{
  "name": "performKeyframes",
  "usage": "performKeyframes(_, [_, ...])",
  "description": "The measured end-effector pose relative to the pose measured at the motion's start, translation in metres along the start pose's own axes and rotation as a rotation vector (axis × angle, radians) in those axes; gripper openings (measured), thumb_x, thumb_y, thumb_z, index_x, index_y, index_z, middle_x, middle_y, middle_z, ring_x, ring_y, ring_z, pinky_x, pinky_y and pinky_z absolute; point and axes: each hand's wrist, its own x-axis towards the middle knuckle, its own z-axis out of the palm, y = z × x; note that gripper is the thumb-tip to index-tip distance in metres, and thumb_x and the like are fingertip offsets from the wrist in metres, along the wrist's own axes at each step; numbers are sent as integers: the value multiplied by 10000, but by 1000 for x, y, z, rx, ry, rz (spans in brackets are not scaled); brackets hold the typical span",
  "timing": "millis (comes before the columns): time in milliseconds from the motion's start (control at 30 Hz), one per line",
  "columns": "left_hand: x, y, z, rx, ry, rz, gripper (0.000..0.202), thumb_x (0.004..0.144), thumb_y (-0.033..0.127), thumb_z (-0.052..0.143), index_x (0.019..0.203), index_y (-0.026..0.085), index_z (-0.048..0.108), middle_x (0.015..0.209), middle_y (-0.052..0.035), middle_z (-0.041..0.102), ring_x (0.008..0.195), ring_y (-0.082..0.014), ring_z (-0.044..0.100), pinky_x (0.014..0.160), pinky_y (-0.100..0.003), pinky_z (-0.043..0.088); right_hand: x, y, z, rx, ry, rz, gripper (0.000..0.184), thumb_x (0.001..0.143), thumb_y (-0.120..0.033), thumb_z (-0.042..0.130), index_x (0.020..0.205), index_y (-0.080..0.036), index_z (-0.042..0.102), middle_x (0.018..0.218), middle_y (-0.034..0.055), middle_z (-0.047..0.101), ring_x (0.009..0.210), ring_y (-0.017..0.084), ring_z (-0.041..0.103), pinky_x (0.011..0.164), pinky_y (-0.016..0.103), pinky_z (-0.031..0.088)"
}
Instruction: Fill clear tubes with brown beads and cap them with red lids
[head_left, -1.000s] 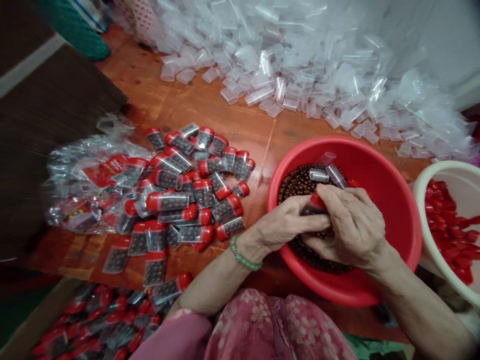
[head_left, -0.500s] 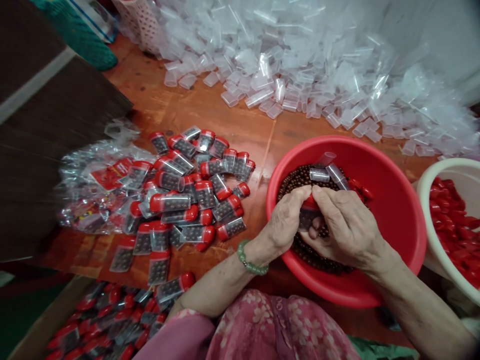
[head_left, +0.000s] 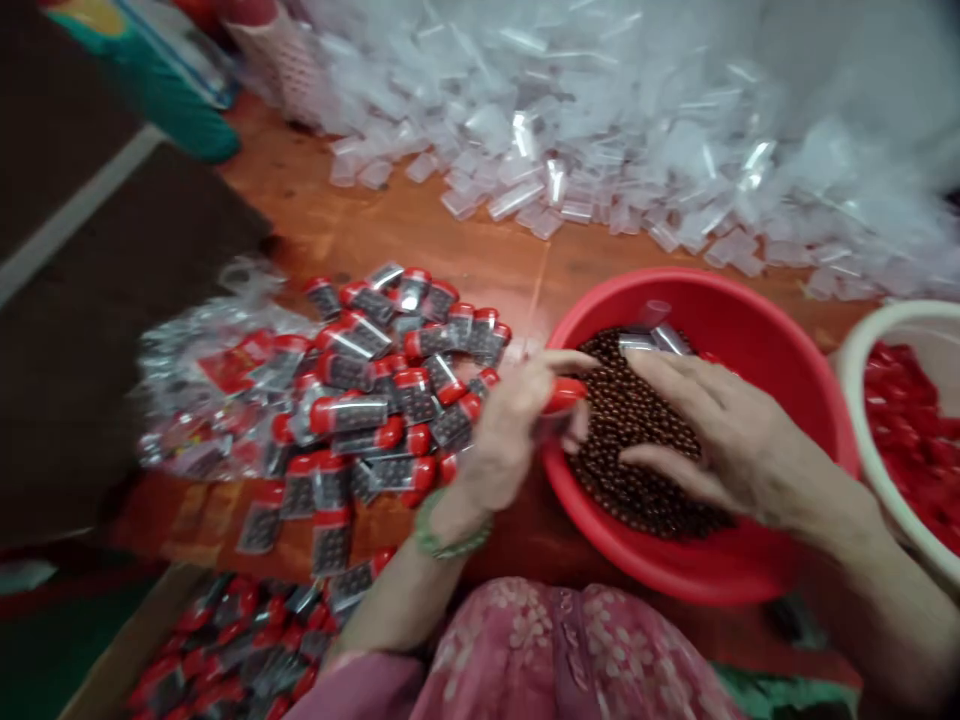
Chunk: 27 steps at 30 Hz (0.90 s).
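Note:
My left hand [head_left: 517,425] grips a small red-capped clear container [head_left: 564,396] filled with dark beads, at the left rim of the red basin [head_left: 795,400]. My right hand [head_left: 720,440] hovers open over the brown beads [head_left: 630,450] in the basin, fingers spread, holding nothing. Two or three empty clear containers [head_left: 652,335] lie on the beads at the far side. A pile of filled red-capped containers [head_left: 390,400] lies on the wooden table [head_left: 450,250] just left of my left hand. The picture is blurred by motion.
A big heap of empty clear containers [head_left: 600,130] covers the back of the table. A white basin with red caps [head_left: 911,420] stands at the right. A box of filled containers [head_left: 225,640] sits at the lower left. Clear bags [head_left: 202,390] lie left of the pile.
Both hands were pressed together on a container over the basin. Now they have parted: my left hand carries the capped container left toward the pile, and my right hand has opened over the beads.

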Motion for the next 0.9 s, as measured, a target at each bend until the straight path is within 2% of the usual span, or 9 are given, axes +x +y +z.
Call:
performKeyframes(67, [-1, 3, -35, 220, 195, 106, 315, 1003, 463, 499, 1154, 254, 680, 754, 5, 693, 644, -137, 653, 568, -272, 538, -9, 27, -4, -60, -83, 190, 461, 1001, -314, 535, 1428, -141, 521, 1274, 178, 699, 1138, 312, 696, 962, 473, 573])
performKeyframes(167, [-1, 0, -89, 803, 559, 151, 298, 1022, 405, 467, 1045, 297, 743, 723, 7, 685, 679, -163, 661, 617, -341, 526, -26, 72, 0, -86, -227, 427, 365, 989, -278, 498, 1291, -126, 638, 1170, 171, 730, 1041, 310, 722, 902, 460, 581])
performKeyframes(233, [-3, -2, -117, 1162, 633, 104, 301, 1002, 381, 475, 1005, 285, 759, 790, -26, 724, 827, -247, 723, 721, -457, 553, -29, 93, 7, -63, -333, 474, 355, 974, -291, 511, 1250, -136, 671, 1154, 167, 732, 1010, 307, 724, 883, 451, 574])
performKeyframes(333, [-4, -4, -134, 1375, 667, 210, 277, 955, 395, 573, 1138, 249, 722, 1126, -98, 752, 1203, -360, 673, 914, -600, 526, -15, 102, 18, 6, -398, 415, 353, 981, -294, 509, 1247, -136, 679, 1171, 164, 717, 1037, 293, 707, 909, 424, 548])
performKeyframes(433, [2, -3, -114, 1291, 588, 373, 411, 984, 392, 580, 1362, 230, 598, 1411, -105, 640, 1403, -345, 530, 1055, -639, 458, 11, 94, 31, -3, -436, 341, 319, 985, -266, 522, 1239, -146, 674, 1217, 157, 697, 1123, 284, 670, 953, 395, 516])
performKeyframes(500, [9, -2, -82, 1166, 510, 505, 411, 981, 361, 592, 1356, 195, 603, 1372, -96, 669, 1347, -315, 590, 1095, -607, 497, 27, 89, 40, -37, -511, 335, 319, 974, -233, 541, 1264, -149, 645, 1253, 148, 684, 1151, 270, 657, 943, 363, 508])
performKeyframes(633, [22, -4, -11, 950, 194, 598, 272, 994, 190, 511, 1219, 138, 655, 1276, -120, 720, 1239, -233, 672, 1106, -461, 558, 45, 87, 56, -113, -623, 358, 362, 955, -227, 558, 1293, -102, 591, 1252, 182, 664, 1102, 297, 672, 823, 357, 518])
performKeyframes(700, [26, -9, 11, 898, 71, 621, 294, 989, 104, 464, 1221, 100, 644, 1247, -146, 732, 1228, -210, 679, 1100, -399, 561, 45, 89, 58, -132, -652, 352, 332, 944, -223, 557, 1241, -83, 610, 1205, 200, 664, 1037, 310, 687, 764, 361, 511])
performKeyframes(900, [30, -21, 19, 894, 53, 589, 348, 955, 44, 436, 1251, 60, 619, 1240, -176, 728, 1210, -221, 685, 1077, -369, 567, 41, 71, 61, -184, -734, 303, 282, 912, -67, 427, 1076, -47, 656, 1066, 230, 654, 909, 321, 709, 697, 373, 474])
